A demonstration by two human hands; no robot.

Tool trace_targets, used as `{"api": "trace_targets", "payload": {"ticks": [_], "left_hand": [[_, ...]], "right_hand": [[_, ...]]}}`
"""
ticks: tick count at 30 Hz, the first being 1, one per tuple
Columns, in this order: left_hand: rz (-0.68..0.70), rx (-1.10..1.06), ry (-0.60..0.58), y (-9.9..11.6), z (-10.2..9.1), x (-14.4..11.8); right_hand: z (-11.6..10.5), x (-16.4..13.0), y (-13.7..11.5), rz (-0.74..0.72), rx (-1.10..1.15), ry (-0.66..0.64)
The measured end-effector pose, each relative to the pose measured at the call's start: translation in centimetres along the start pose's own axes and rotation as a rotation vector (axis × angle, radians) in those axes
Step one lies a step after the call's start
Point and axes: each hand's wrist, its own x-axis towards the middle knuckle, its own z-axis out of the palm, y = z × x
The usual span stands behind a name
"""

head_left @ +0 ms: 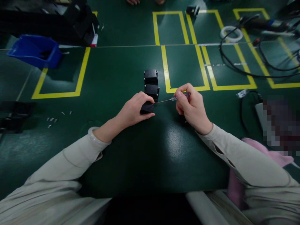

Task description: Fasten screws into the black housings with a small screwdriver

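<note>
My left hand (134,109) grips a small black block (147,108) lying on the green table (131,156). My right hand (191,106) pinches a thin screwdriver (167,100) with a clear handle; its metal shaft points left and its tip meets the block's right side. Directly behind the held block, two more black blocks (151,83) sit in a row running away from me.
Several small screws (52,118) lie at the left. A blue bin (35,51) stands far left. Yellow tape rectangles (185,65) mark the table. Black cables (246,62) and a white tape roll (231,33) sit at the far right. Another person's hands (133,2) show at the top edge.
</note>
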Motion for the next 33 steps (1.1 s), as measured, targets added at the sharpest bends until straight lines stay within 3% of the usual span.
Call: {"api": "trace_targets", "payload": {"ticks": [6, 33], "left_hand": [[0.008, 0.004, 0.002, -0.06, 0.05, -0.04], [0.021, 0.002, 0.019, -0.07, 0.12, -0.01]], "right_hand": [[0.07, 0.03, 0.14, 0.002, 0.073, 0.014], [-0.03, 0.04, 0.03, 0.01, 0.0, 0.002]]}}
